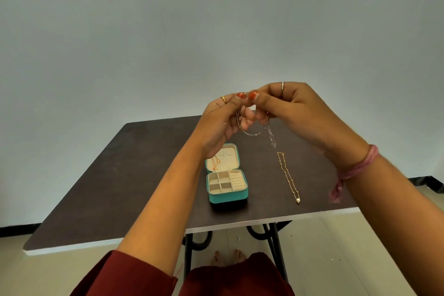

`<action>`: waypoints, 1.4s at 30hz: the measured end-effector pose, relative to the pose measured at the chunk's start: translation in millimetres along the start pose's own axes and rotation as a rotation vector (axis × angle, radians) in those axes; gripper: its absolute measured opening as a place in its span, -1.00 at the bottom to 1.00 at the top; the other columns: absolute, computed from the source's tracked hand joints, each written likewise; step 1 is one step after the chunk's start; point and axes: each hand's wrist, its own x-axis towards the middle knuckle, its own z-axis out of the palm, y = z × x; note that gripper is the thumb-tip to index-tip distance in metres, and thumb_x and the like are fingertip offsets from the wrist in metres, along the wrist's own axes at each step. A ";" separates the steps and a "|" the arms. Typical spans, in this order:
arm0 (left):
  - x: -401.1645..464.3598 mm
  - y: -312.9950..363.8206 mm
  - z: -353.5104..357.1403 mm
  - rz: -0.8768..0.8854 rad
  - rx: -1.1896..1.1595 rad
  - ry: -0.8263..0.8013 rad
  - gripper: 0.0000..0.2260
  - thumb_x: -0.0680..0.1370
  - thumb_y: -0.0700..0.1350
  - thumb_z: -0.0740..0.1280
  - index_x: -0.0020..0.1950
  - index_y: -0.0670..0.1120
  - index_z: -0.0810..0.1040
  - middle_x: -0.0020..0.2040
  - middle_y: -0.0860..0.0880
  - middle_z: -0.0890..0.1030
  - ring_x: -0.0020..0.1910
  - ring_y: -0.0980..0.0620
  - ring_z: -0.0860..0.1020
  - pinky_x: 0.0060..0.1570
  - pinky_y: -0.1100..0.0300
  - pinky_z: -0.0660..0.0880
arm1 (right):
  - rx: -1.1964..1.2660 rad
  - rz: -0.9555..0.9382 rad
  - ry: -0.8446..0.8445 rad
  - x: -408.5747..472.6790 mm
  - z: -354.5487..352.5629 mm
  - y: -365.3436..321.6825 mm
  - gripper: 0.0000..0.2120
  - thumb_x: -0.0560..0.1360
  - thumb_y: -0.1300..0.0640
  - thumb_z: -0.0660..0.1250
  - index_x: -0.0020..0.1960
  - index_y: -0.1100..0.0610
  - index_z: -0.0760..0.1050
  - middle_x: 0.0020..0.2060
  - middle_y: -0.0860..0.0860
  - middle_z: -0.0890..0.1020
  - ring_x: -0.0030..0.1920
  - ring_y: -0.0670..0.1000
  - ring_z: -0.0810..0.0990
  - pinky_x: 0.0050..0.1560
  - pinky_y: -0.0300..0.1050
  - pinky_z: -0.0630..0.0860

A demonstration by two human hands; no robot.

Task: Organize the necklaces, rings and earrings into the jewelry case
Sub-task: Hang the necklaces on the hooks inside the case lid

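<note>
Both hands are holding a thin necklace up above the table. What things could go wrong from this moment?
1. The thin necklace hangs in loops between the left hand and the right hand; it may knot or slip from the fingertips.
2. The gold necklace lies loose on the table, below the right forearm; a lowered arm might sweep it off.
3. The jewelry case stands open with a chain already in its lid; a bump might spill it.

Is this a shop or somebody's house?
Probably a plain room at home, not a shop: one small dark table against a bare wall, a tiled floor, and just one jewelry case.
</note>
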 end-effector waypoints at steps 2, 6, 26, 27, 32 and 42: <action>-0.4 0.2 1.2 -0.029 0.001 -0.038 -0.78 0.66 -0.15 0.12 0.06 -0.20 0.53 -0.40 -0.04 0.42 -0.48 0.13 0.36 -0.07 0.11 0.60 | 0.076 0.049 0.001 1.8 -2.2 1.3 -0.78 0.58 0.18 0.23 -0.01 0.32 0.58 -0.42 -0.04 0.63 -0.35 -0.15 0.60 -0.16 -0.29 0.57; -5.0 4.0 6.7 -0.089 -0.016 -0.098 -0.62 0.64 -0.02 0.12 -0.19 -0.04 0.68 -0.46 0.05 0.23 -0.50 0.16 0.20 -0.24 0.19 0.56 | 0.218 0.169 0.073 7.0 -6.6 10.5 -0.83 0.55 0.11 0.29 -0.09 0.14 0.63 -0.35 -0.02 0.62 -0.22 -0.02 0.58 -0.02 -0.11 0.54; -5.7 3.5 -6.2 -0.006 -0.701 -0.167 -0.65 0.61 -0.07 0.11 -0.02 -0.22 0.64 -0.57 0.08 0.30 -0.62 0.16 0.15 -0.63 0.38 0.24 | 0.660 0.369 0.080 -8.1 17.3 53.0 -0.86 0.34 0.18 0.43 -0.11 0.16 0.56 -0.25 0.05 0.66 -0.16 0.03 0.68 0.01 -0.05 0.61; -5.4 4.0 -6.6 0.030 -0.713 -0.131 -0.64 0.62 -0.08 0.09 -0.01 -0.22 0.64 -0.57 0.08 0.30 -0.63 0.17 0.19 -0.62 0.37 0.25 | 0.659 0.374 0.078 -9.8 19.6 54.3 -0.85 0.34 0.19 0.42 -0.10 0.17 0.56 -0.23 0.07 0.67 -0.16 0.03 0.68 0.01 -0.05 0.62; -4.8 8.2 -10.7 0.153 -0.717 0.006 -0.64 0.63 -0.09 0.09 0.01 -0.20 0.65 -0.55 0.08 0.27 -0.62 0.16 0.22 -0.58 0.37 0.23 | 0.637 0.385 0.093 -19.0 28.0 61.5 -0.79 0.32 0.22 0.43 -0.04 0.18 0.56 -0.19 0.09 0.69 -0.16 0.02 0.69 -0.08 -0.11 0.64; -9.0 1.9 -10.9 0.150 -0.680 0.117 -0.70 0.65 -0.10 0.08 0.18 -0.22 0.52 -0.50 0.07 0.33 -0.61 0.16 0.25 -0.52 0.35 0.35 | 0.020 0.173 0.249 -23.9 33.9 71.1 -0.81 0.38 0.20 0.50 -0.02 0.07 0.63 -0.19 -0.04 0.70 -0.13 -0.12 0.66 -0.10 -0.25 0.59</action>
